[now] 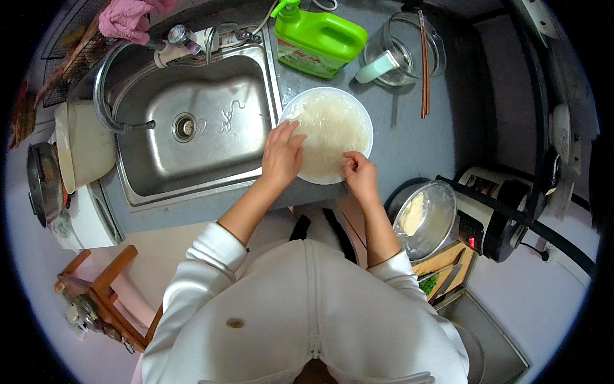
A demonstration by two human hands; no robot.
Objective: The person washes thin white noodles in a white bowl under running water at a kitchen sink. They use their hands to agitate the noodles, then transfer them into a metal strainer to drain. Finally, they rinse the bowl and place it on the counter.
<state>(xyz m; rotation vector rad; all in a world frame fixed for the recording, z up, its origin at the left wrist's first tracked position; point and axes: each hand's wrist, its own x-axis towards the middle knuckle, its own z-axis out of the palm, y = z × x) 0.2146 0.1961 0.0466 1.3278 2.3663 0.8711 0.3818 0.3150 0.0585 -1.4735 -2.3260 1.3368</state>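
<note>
A round white bowl or plate [371, 126] stands on the grey counter, right of the sink. Pale, glossy, translucent food [331, 125] fills it; it may be covered with clear film, but I cannot tell. My left hand [282, 153] lies at the left rim, its fingers apart and reaching over the edge. At the lower right rim is my right hand [360, 174], its fingers curled and the thumb and forefinger close together. Whether they pinch the edge of something is too small to make out.
The steel sink [192, 163] adjoins on the left. Behind the bowl stand a green detergent jug [319, 41] and a glass bowl [436, 53] with chopsticks [424, 72] across it. A metal bowl [448, 206] with dough [412, 214] sits right, near a rice cooker [489, 206].
</note>
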